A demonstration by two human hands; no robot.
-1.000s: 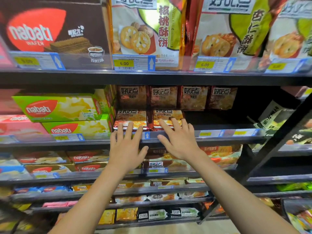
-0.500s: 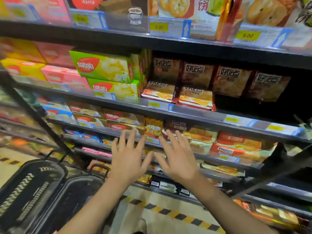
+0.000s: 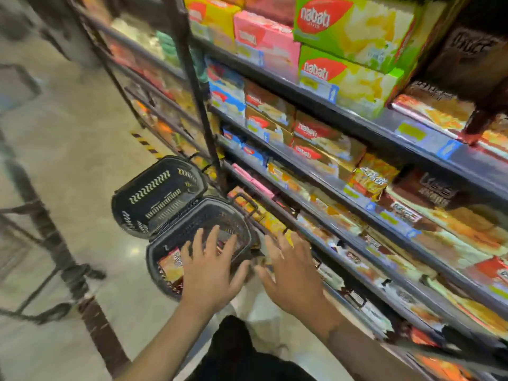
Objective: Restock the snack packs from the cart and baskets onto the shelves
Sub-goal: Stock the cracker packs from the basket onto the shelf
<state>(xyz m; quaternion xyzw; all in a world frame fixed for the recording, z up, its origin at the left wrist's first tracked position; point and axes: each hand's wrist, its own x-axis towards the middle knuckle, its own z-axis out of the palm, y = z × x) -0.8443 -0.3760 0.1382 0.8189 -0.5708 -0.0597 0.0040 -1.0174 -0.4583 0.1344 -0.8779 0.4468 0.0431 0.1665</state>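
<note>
Two black baskets stand on the floor by the shelves: the near basket (image 3: 156, 259) holds orange and brown snack packs (image 3: 171, 264), the far basket (image 3: 143, 193) shows only its slotted walls. My left hand (image 3: 211, 273) hovers over the near basket with fingers spread, holding nothing. My right hand (image 3: 291, 270) is spread beside it, in front of the lower shelf edge, also holding nothing. The shelves (image 3: 412, 130) on the right carry green Nabati wafer boxes (image 3: 349, 28) and many biscuit packs. The view is blurred by motion.
A black upright post (image 3: 198, 86) divides two shelf bays. A dark metal cart frame (image 3: 49, 243) stands on the left over the pale floor. Yellow-black hazard tape (image 3: 145, 144) runs along the shelf base. My dark trouser leg (image 3: 242, 350) is at the bottom.
My view has swung down and left from the middle shelves to the baskets on the floor. Both open hands have dropped from the shelf front to above the near basket.
</note>
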